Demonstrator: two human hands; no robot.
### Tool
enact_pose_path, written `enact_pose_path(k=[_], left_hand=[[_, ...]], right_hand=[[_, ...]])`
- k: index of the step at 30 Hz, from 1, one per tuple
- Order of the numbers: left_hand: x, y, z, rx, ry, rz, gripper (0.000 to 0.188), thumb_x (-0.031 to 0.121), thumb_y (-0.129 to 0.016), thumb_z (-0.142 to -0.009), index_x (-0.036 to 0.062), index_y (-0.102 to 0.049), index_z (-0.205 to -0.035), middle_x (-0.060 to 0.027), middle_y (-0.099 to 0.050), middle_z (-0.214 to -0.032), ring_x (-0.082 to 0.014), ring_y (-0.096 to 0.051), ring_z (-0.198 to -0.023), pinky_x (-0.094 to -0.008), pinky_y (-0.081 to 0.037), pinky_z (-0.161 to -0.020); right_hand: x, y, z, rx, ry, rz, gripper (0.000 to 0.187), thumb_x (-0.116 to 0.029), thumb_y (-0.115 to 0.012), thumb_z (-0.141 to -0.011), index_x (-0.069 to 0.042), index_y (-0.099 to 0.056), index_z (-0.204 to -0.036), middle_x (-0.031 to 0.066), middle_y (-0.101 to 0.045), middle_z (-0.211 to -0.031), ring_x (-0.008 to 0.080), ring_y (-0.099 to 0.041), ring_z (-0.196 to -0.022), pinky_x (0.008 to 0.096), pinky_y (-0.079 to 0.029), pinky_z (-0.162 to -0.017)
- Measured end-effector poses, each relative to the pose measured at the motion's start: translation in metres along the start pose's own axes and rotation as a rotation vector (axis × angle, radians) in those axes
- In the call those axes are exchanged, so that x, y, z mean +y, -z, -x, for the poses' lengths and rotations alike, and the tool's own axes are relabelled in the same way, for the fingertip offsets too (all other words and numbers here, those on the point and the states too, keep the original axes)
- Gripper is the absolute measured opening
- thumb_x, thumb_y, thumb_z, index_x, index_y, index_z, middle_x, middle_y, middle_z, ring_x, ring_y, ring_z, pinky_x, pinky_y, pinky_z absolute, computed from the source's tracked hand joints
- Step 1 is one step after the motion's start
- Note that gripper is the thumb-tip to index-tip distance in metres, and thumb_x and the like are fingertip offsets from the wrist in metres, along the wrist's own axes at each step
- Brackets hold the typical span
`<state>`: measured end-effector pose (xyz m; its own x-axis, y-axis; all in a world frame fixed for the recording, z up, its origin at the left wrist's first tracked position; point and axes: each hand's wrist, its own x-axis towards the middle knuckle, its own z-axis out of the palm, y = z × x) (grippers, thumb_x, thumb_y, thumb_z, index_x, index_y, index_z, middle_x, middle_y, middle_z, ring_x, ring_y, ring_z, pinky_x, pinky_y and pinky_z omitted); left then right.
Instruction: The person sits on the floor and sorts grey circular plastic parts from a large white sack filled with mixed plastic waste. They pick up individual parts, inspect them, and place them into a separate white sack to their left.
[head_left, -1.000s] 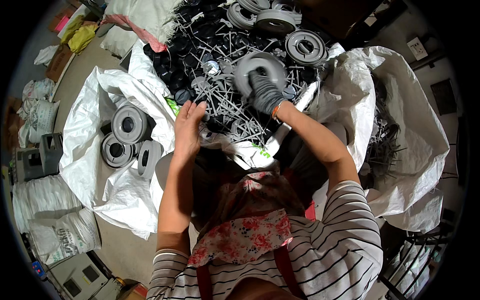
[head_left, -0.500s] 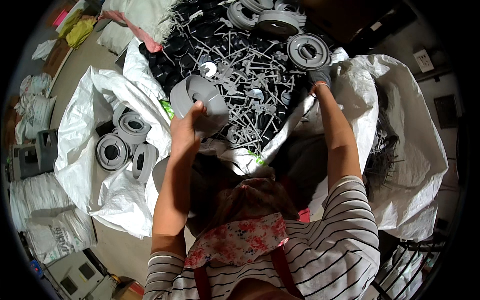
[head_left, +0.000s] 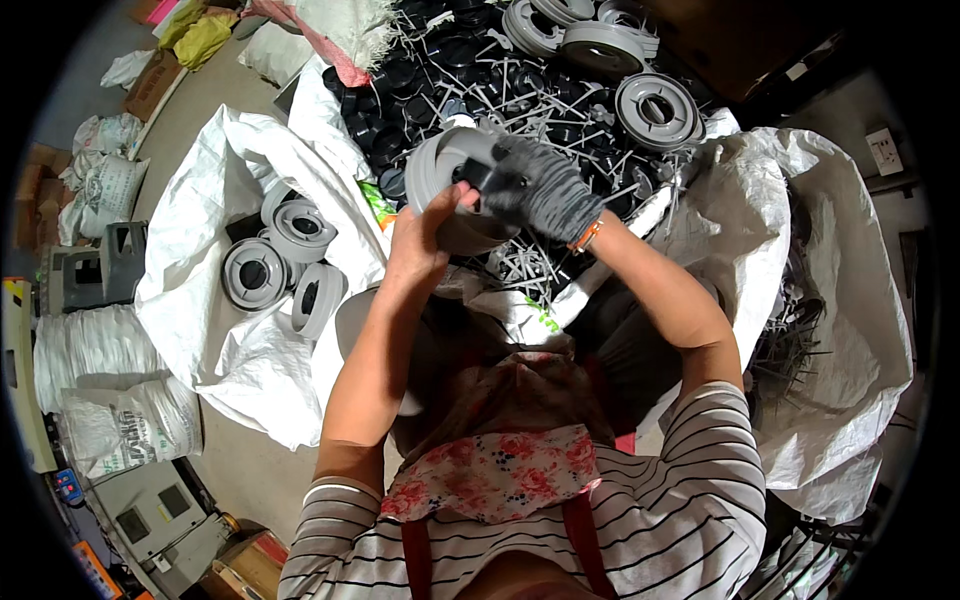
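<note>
My bare left hand (head_left: 428, 228) grips a grey round plastic part (head_left: 432, 172), like a wide flanged ring, by its near rim. The part is tilted above the heap, its hollow centre facing my right hand. My right hand (head_left: 545, 190), in a grey glove with dark fingers, reaches to the centre of this part with its fingers bunched. Something dark shows at the opening; whether it is glove or a separate piece I cannot tell. Below lies a heap of black round caps (head_left: 372, 128) and thin grey plastic sprues (head_left: 525, 265). Another grey flanged ring (head_left: 660, 110) rests at the heap's right side.
More grey rings (head_left: 603, 48) stand at the far edge of the heap. To the left, an open white woven sack (head_left: 190, 290) holds several similar grey rings (head_left: 254, 273). A white sack (head_left: 850, 300) at the right contains thin grey sprues (head_left: 785, 345). A wall socket (head_left: 884, 152) is farther right.
My right hand has moved left from the grey ring at the heap's far right to the part in my left hand. The whole view has shifted slightly.
</note>
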<state>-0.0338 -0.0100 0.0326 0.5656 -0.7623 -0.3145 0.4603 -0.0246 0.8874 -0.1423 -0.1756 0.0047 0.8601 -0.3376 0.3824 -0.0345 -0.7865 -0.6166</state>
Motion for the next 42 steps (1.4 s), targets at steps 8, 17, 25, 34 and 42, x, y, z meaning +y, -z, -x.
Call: enact_pose_path(k=[8,17,25,34,42], left_hand=[[-0.003,0.026,0.008,-0.146,-0.064,-0.196,0.025,0.021,-0.062,-0.084,0.0006,-0.06,-0.098,-0.0004,-0.058,-0.087,-0.0089,-0.052,-0.078,-0.0253,-0.042,-0.072],[0.008,0.046,0.012,-0.163,0.137,0.064,0.021,0.01,-0.052,-0.088,-0.0018,-0.056,-0.105,-0.004,-0.059,-0.092,-0.0128,-0.057,-0.082,-0.0279,-0.049,-0.075],[0.0,0.047,0.017,-0.219,-0.059,-0.099,0.023,0.013,-0.055,-0.089,-0.0022,-0.057,-0.105,-0.0044,-0.061,-0.09,-0.0121,-0.058,-0.082,-0.0264,-0.048,-0.073],[-0.006,0.033,0.016,-0.098,-0.132,-0.373,0.016,0.014,-0.066,-0.083,0.0019,-0.061,-0.092,0.0005,-0.058,-0.073,-0.008,-0.053,-0.068,-0.0241,-0.043,-0.06],[-0.008,0.036,0.018,-0.1,-0.106,-0.351,0.024,0.02,-0.06,-0.086,-0.0001,-0.059,-0.099,-0.0038,-0.06,-0.083,-0.0116,-0.057,-0.071,-0.0249,-0.046,-0.062]], right_hand=[[-0.03,-0.009,-0.012,-0.022,0.03,0.027,0.068,-0.045,-0.073,-0.062,0.004,-0.055,-0.105,0.0234,-0.056,-0.11,0.0369,-0.054,-0.104,0.0398,-0.042,-0.095],[-0.041,-0.022,-0.006,-0.21,0.402,0.192,0.039,-0.025,-0.063,-0.073,-0.002,-0.057,-0.103,0.021,-0.057,-0.1,0.0375,-0.054,-0.096,0.0431,-0.042,-0.09],[-0.04,-0.023,-0.016,-0.189,0.248,0.027,0.05,-0.034,-0.073,-0.063,-0.005,-0.058,-0.101,0.0181,-0.059,-0.101,0.0346,-0.055,-0.1,0.0421,-0.044,-0.089],[0.002,-0.075,0.004,-0.008,-0.506,-0.641,0.072,-0.042,-0.082,-0.059,-0.001,-0.056,-0.112,0.0157,-0.061,-0.109,0.0292,-0.058,-0.104,0.0341,-0.046,-0.089],[-0.011,-0.04,-0.001,-0.117,-0.043,-0.201,0.072,-0.049,-0.069,-0.071,0.004,-0.052,-0.117,0.0233,-0.061,-0.105,0.0373,-0.061,-0.093,0.0364,-0.048,-0.083]])
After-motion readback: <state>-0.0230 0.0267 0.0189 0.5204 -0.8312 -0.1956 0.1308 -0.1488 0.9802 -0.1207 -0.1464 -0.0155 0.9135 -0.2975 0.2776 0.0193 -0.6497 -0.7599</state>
